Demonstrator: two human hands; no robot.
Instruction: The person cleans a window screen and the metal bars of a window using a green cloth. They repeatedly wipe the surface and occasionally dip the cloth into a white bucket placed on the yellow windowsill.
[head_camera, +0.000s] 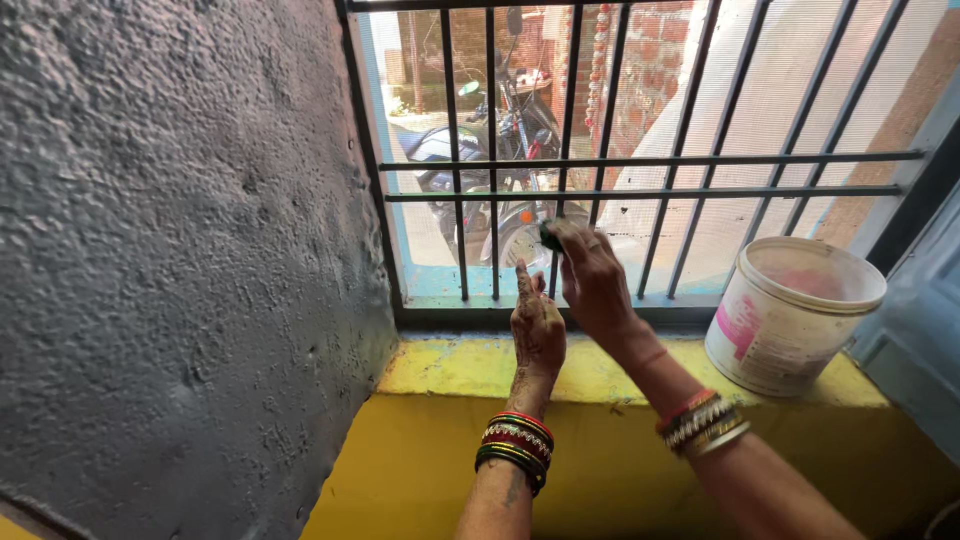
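Both hands (565, 300) rubbing window bar (556, 270).

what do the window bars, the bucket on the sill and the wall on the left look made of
Window bars: likely metal, thin straight rods with dark paint, dull finish.
Bucket: probably plastic, smooth whitish wall with a rolled rim and pink staining.
Wall: apparently cement plaster, coarse and pitted, coated grey, slightly glossy.
Sill: looks like masonry painted yellow, chipped at the edges.
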